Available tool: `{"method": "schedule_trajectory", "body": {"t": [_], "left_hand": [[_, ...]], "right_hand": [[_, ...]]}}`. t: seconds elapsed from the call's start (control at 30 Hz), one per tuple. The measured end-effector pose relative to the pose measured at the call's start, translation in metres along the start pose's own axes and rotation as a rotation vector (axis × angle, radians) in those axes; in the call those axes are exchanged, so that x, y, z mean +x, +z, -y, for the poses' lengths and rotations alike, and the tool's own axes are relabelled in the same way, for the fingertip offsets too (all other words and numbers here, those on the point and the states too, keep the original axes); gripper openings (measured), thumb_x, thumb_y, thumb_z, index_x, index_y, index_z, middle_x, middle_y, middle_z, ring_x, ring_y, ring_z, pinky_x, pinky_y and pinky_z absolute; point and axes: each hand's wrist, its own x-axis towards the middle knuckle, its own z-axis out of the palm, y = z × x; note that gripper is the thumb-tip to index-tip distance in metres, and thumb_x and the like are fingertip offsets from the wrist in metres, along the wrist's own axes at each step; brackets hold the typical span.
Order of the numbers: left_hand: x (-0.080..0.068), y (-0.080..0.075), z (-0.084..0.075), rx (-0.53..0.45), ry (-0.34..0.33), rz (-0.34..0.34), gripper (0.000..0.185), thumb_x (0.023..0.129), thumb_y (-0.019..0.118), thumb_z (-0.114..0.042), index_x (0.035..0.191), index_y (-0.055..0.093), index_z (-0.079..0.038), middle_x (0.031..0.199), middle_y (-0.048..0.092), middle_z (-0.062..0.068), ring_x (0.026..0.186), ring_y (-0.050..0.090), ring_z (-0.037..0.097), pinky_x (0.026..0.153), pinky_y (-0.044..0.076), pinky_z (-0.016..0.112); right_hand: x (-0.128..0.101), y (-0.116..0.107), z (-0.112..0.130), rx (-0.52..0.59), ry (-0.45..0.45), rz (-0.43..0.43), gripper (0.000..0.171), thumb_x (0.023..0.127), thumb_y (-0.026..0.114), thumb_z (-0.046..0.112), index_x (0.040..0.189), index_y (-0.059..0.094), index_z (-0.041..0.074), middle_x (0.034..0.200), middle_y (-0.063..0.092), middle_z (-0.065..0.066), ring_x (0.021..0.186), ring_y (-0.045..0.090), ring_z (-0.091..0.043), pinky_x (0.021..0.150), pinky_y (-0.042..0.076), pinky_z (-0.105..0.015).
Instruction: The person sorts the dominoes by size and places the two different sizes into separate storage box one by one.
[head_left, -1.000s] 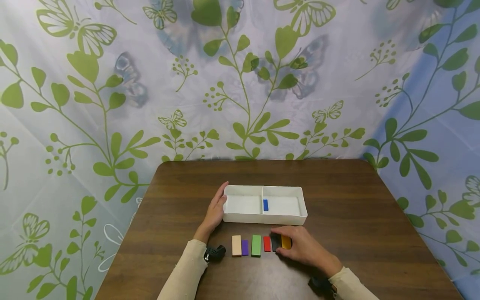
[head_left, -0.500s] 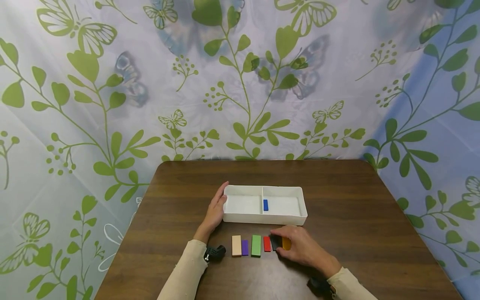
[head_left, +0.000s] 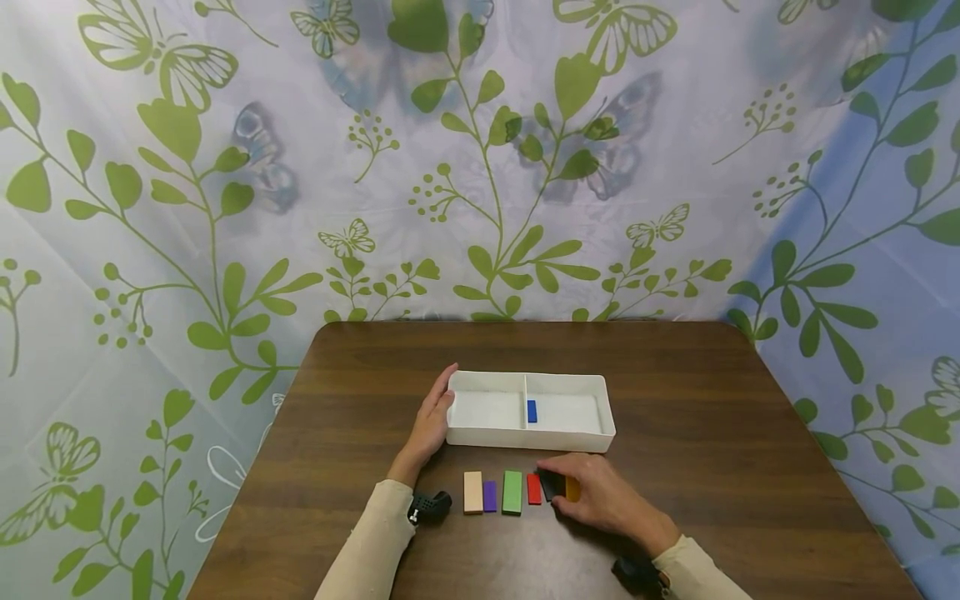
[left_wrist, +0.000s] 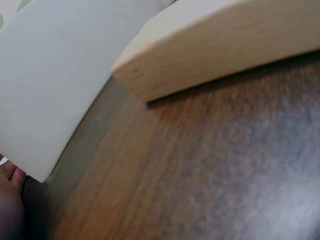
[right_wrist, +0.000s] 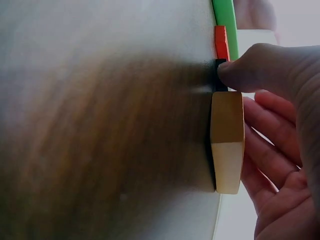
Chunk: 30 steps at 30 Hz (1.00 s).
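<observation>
A white two-compartment tray (head_left: 480, 436) sits mid-table with a small blue block (head_left: 532, 410) in its right half, beside the divider. In front lies a row of blocks: tan (head_left: 472, 492), purple (head_left: 490, 495), green (head_left: 512, 492), red (head_left: 533, 488), black (head_left: 548, 485), orange (head_left: 573, 489). My right hand (head_left: 557, 477) covers the row's right end. Its thumb (right_wrist: 240, 75) presses the black block (right_wrist: 219, 65), and its fingers curl past the orange block (right_wrist: 227, 145). My left hand (head_left: 433, 417) rests flat against the tray's left end wall (left_wrist: 50, 90), fingers straight.
The dark wooden table (head_left: 675, 392) has rounded far corners and a leaf-and-butterfly curtain (head_left: 480, 167) hanging close behind it. Small black wrist cameras (head_left: 429, 505) sit on both forearms. The tan block (left_wrist: 220, 45) fills the left wrist view beside the tray.
My right hand has crept slightly left and closed in over the black and orange blocks, hiding more of the orange one. Left hand, tray and other blocks are still.
</observation>
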Motion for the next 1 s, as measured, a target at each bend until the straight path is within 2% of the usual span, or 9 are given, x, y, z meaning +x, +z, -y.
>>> {"method": "schedule_trajectory", "body": {"t": [0.23, 0.43, 0.57, 0.7, 1.0], "left_hand": [[0.000, 0.000, 0.000, -0.001, -0.007, -0.001, 0.051, 0.120, 0.034, -0.014, 0.171, 0.039, -0.017, 0.181, 0.030, 0.008, 0.170, 0.021, 0.034, 0.136, 0.014, 0.064], [0.000, 0.000, -0.002, 0.006, -0.007, -0.003, 0.052, 0.120, 0.034, -0.014, 0.171, 0.039, -0.019, 0.181, 0.029, 0.008, 0.170, 0.021, 0.033, 0.136, 0.014, 0.063], [0.000, 0.000, -0.002, 0.008, -0.011, -0.006, 0.052, 0.120, 0.034, -0.014, 0.171, 0.038, -0.016, 0.181, 0.029, 0.008, 0.169, 0.021, 0.034, 0.136, 0.015, 0.064], [0.000, 0.000, -0.003, 0.011, -0.018, -0.003, 0.052, 0.120, 0.034, -0.014, 0.172, 0.038, -0.017, 0.181, 0.029, 0.007, 0.169, 0.021, 0.033, 0.136, 0.015, 0.064], [0.001, -0.001, 0.000, 0.013, -0.019, -0.002, 0.051, 0.120, 0.035, -0.016, 0.171, 0.040, -0.020, 0.181, 0.030, 0.006, 0.170, 0.021, 0.032, 0.136, 0.015, 0.063]], "right_hand": [[0.003, 0.000, 0.000, 0.014, -0.008, 0.000, 0.054, 0.087, 0.093, 0.019, 0.138, 0.076, 0.013, 0.132, 0.079, 0.003, 0.113, 0.074, -0.014, 0.101, 0.064, -0.043], [0.005, -0.009, 0.001, 0.060, -0.007, 0.001, 0.053, 0.090, 0.092, 0.017, 0.139, 0.075, 0.010, 0.131, 0.079, -0.001, 0.110, 0.075, -0.017, 0.098, 0.065, -0.045], [0.008, -0.020, 0.003, 0.034, -0.069, -0.065, 0.054, 0.086, 0.095, 0.013, 0.136, 0.076, 0.009, 0.126, 0.081, -0.003, 0.107, 0.078, -0.020, 0.094, 0.067, -0.045], [0.011, -0.035, 0.008, -0.004, -0.093, -0.092, 0.052, 0.084, 0.096, 0.014, 0.133, 0.078, 0.012, 0.125, 0.082, -0.002, 0.108, 0.080, -0.021, 0.093, 0.067, -0.044], [0.019, -0.070, 0.008, 0.032, -0.035, -0.122, 0.054, 0.087, 0.094, 0.016, 0.138, 0.077, 0.014, 0.130, 0.081, 0.000, 0.115, 0.080, -0.023, 0.095, 0.066, -0.045]]}}
